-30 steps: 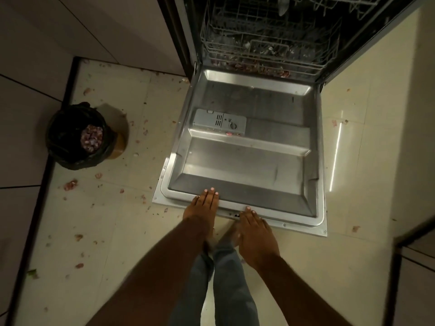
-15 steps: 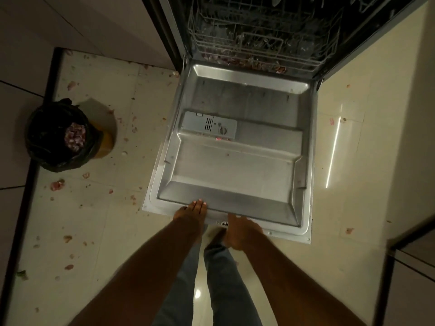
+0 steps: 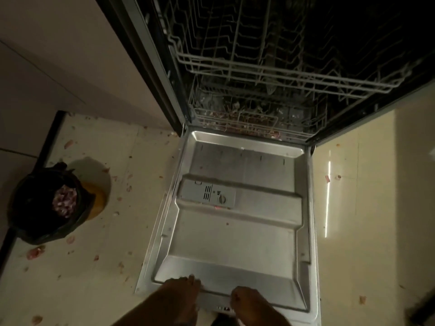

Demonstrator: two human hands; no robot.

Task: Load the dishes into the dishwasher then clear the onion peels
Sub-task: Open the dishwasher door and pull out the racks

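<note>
The dishwasher door lies open and flat in front of me, its steel inner side up. My left hand rests on the door's near rim with its fingertips laid on the steel. My right hand grips the same rim a little to the right, fingers curled over the edge. Pink onion peels lie along the front of the lower rack; what else the dark rack holds I cannot make out. The upper rack is pulled partly out. More onion peels are scattered over the floor.
A black-bagged bin with onion peels inside stands on the floor to the left, beside a cabinet front. The detergent dispenser sits mid-door. Pale tiled floor runs on both sides of the door.
My right hand went from lying flat on the door's rim to curling round it. My left hand stayed on the rim. The view tilted up, showing more of the racks.
</note>
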